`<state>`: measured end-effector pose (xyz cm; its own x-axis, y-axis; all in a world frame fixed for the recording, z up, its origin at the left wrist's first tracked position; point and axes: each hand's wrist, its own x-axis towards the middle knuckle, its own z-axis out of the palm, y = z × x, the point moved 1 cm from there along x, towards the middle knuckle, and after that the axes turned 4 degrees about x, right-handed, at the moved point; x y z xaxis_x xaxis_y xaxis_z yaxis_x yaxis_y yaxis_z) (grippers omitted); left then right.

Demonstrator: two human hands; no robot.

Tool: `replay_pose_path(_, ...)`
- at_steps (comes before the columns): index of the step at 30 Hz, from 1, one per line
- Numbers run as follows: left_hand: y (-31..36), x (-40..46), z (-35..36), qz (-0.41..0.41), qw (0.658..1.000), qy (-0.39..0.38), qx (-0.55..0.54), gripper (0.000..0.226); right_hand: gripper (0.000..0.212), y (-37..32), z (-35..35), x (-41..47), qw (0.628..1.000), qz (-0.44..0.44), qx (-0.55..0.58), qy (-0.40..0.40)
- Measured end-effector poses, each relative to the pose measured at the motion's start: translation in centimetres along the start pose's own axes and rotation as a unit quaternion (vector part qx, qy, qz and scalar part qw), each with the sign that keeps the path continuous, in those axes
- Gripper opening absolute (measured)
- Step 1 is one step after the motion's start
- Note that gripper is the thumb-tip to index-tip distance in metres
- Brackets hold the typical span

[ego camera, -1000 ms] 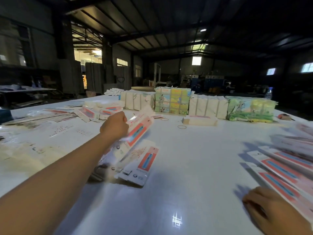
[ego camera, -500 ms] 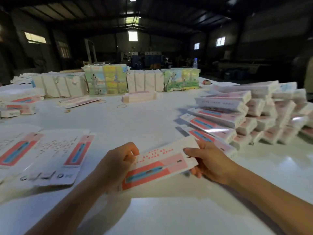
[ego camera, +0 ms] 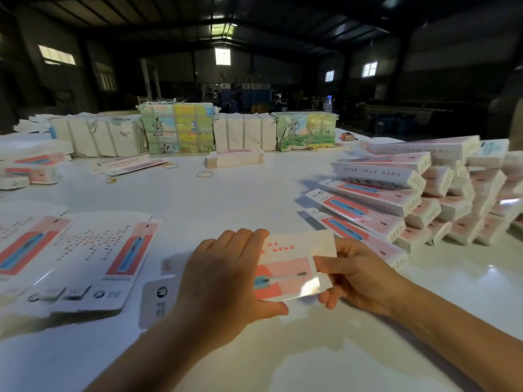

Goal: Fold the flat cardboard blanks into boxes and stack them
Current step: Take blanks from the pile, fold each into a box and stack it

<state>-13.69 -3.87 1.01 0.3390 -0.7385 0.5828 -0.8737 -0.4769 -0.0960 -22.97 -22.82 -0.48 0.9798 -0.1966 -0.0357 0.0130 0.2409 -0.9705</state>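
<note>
**Desk:** What are the fingers doing?

**Operator:** I see the fingers (ego camera: 240, 239) of the left hand (ego camera: 223, 281) curled over the top of a cardboard blank (ego camera: 294, 267), thumb under its lower edge, gripping it. The right hand (ego camera: 353, 275) pinches the blank's right end, thumb on the printed pink face, the other digits behind. The blank hangs just above the white table (ego camera: 226, 199), near its front edge and a little right of centre.

**Desk:** Give me the room, biggest thing first.

**Operator:** A dim warehouse hall, windows high in the far wall. The white table fills the lower frame. To the right I see a stack of folded boxes (ego camera: 410, 193), pink and white, piled in stepped layers, its nearest box just beside the right hand. Along the far edge stand bundles of strapped packs (ego camera: 175, 128), two with coloured printed wrapping, the others plain white. On the left lie flat blanks (ego camera: 93, 258), spread face up and overlapping, the nearest flap reaching under the left wrist. A smaller pile of blanks (ego camera: 235, 159) lies mid-table before the bundles.

**Desk:** Anything small?

**Operator:** Rubber bands (ego camera: 204, 174) lie loose on the table near that small pile. A clear bottle (ego camera: 327, 104) stands behind the bundles.
</note>
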Motion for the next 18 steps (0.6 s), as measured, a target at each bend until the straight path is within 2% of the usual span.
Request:
replay_pose_path(3, 0.3, 0.0, -0.2, -0.001, 0.999, -0.017, 0.027, 0.091, 0.014, -0.1, 0.1, -0.1, 0.978, -0.09, -0.184, 0.043)
replay_pose_path(5, 0.6, -0.1, -0.3, -0.002, 0.999, -0.029, 0.033, 0.09, 0.016, -0.2, 0.1, -0.2, 0.962, -0.127, -0.232, 0.064)
replay_pose_path(7, 0.9, -0.1, -0.4, -0.002, 0.999, -0.036, 0.029, 0.09, 0.017, -0.3, 0.1, -0.3, 0.969, -0.116, -0.213, 0.054)
replay_pose_path(10, 1.1, -0.2, -0.7, 0.0, 0.999, -0.036, 0.006, 0.087, 0.017, -0.5, 0.0, -0.4, 0.998, 0.011, -0.069, -0.004)
replay_pose_path(12, 1.1, -0.2, -0.9, 0.002, 0.999, -0.032, -0.011, 0.084, 0.021, -0.7, -0.1, -0.8, 0.997, 0.062, -0.011, -0.037)
replay_pose_path(14, 1.0, -0.3, -1.1, 0.005, 1.0, -0.023, -0.019, 0.082, 0.021, -0.8, 0.0, -0.9, 0.998, 0.049, -0.023, -0.045)
replay_pose_path(18, 0.9, -0.2, -1.1, 0.009, 1.0, -0.018, 0.01, 0.08, 0.022, -0.9, 0.1, -0.7, 0.985, -0.057, -0.165, -0.002)
